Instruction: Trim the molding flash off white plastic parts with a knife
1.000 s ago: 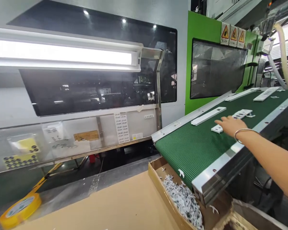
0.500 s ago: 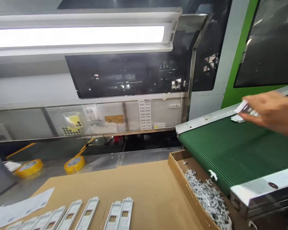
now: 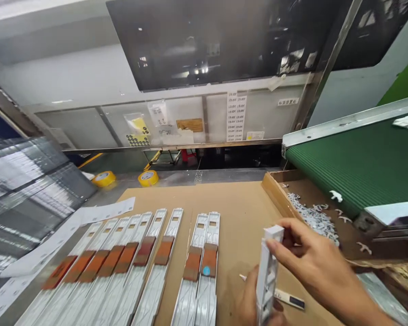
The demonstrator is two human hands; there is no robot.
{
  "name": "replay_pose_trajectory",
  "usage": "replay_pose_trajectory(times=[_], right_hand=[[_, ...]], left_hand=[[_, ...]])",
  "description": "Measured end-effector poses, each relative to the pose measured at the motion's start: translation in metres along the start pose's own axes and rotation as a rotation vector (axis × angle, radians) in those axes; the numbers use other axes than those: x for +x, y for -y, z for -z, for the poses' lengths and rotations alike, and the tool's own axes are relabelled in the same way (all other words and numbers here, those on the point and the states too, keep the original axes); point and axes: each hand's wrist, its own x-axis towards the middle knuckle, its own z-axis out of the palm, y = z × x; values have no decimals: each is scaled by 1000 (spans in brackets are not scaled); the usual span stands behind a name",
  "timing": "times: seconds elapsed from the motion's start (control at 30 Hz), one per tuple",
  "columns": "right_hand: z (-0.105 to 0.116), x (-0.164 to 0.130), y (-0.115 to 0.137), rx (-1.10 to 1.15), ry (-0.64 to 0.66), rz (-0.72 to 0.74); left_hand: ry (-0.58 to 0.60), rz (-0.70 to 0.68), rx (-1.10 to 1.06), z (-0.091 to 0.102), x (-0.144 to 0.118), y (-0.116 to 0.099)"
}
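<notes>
A factory line: green conveyor belt (image 3: 357,165) (moulded parts (image 3: 146,267) laid out)

Printed sheets (image 3: 235,116) on the machine panel are too small to read.

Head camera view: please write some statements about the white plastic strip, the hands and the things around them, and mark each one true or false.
1. Both hands hold a white plastic strip on its edge: right hand at its top end, left hand at the lower end. True.
2. The strips in the row on the cardboard sheet carry green patches. False: the patches on the row of strips are orange-brown.
3. Two yellow tape rolls lie beyond the cardboard. True.
4. The cardboard tray under the green conveyor belt is full of tape rolls. False: it holds small white plastic scraps.
</notes>
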Motion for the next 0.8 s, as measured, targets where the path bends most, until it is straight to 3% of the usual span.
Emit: replay_pose_trajectory(times=[0.1, 0.17, 0.27, 0.4, 0.57, 0.7, 0.8], right_hand=[[-66, -15, -47, 8, 39, -88], [-99, -32, -85, -65, 19, -120], [-128, -66, -126, -183, 39, -114], [-131, -98, -148, -302, 24, -138], [-111, -111, -156, -368, -65, -234], [-104, -119, -149, -313, -75, -290], [-106, -117, -140, -270, -17, -245]], left_hand=[[17, 424, -413, -9, -25, 19], [32, 571, -387, -5, -34, 33], [99, 632, -161, 1, -40, 48], [90, 566, 28, -11, -50, 57], [-173, 238, 632, -32, -62, 55], [-59, 23, 836, -24, -57, 52], [61, -101, 922, -17, -59, 55]])
